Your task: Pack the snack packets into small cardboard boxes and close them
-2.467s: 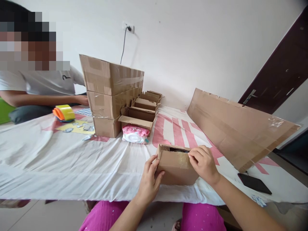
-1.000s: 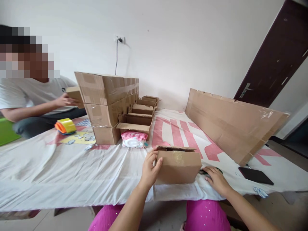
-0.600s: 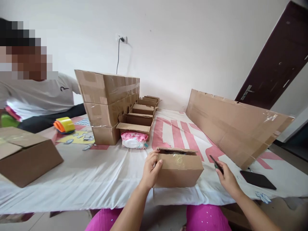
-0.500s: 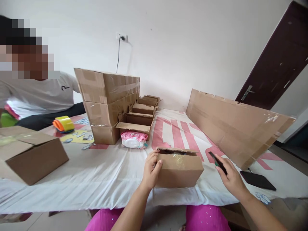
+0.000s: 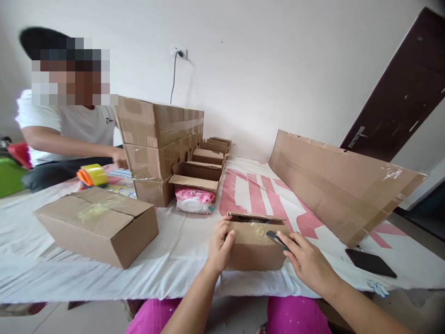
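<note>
My left hand point(image 5: 221, 243) grips the left end of a small cardboard box point(image 5: 255, 257), thumb on the front and fingers at the top edge. Its top flap stands partly raised over a dark gap, and clear tape crosses the front panel. What is inside cannot be made out. My right hand point(image 5: 306, 260) is closed around a slim, dark box cutter point(image 5: 274, 238), with a hint of green by the fingers. The tool's tip lies against the upper front of the box, right of the tape.
A taped box point(image 5: 100, 222) lies left. Stacked cartons point(image 5: 144, 162), open boxes point(image 5: 205, 174) and a pink wipes pack point(image 5: 194, 200) stand behind. At right are a large cardboard panel point(image 5: 333, 185) and a black flat object point(image 5: 371, 263). A co-worker point(image 5: 69, 125) sits far left.
My right hand has moved left, bringing the box cutter onto the box. The taped box at left has shifted right. The co-worker has moved right, and a hand now shows beside the stacked cartons.
</note>
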Tool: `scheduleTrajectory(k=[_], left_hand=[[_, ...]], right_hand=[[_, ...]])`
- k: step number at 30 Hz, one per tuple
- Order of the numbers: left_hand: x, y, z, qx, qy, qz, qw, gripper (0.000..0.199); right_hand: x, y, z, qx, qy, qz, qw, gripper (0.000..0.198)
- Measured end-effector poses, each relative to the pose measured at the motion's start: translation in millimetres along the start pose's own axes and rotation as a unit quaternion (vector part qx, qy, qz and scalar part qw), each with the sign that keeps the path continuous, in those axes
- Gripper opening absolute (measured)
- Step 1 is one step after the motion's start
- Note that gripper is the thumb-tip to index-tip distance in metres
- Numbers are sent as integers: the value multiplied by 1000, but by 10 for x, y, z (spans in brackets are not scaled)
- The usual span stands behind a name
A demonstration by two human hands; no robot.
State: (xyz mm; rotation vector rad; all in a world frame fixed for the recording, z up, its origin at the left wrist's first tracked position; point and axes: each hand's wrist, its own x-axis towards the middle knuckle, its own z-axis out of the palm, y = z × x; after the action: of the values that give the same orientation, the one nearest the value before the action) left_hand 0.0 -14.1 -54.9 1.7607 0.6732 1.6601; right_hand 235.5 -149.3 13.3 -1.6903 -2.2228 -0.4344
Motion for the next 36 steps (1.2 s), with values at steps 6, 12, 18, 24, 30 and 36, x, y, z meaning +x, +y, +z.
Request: scheduleTrajectory(k=[6, 12, 18, 24, 30, 36], left_hand=[[12, -3, -13, 12, -16, 6, 1000, 31], [10, 1, -10, 29, -20, 15, 999, 28], [25, 24, -14, 45, -24, 23, 998, 26], [28, 32, -4, 66, -32, 25, 997, 24], [19, 47, 0, 76, -35, 38, 996, 23], [11, 45, 7, 80, -34, 43, 995, 26]], right_hand=[[28, -20, -2, 23, 3, 8, 1000, 45], [58, -77, 61, 71, 1, 23, 997, 45], [61, -117, 149, 103, -4, 38, 994, 47], [62, -173, 234, 172, -16, 88, 981, 47], [151, -212, 151, 296, -46, 169, 939, 48], [300, -347, -59, 398, -118, 224, 882, 49]])
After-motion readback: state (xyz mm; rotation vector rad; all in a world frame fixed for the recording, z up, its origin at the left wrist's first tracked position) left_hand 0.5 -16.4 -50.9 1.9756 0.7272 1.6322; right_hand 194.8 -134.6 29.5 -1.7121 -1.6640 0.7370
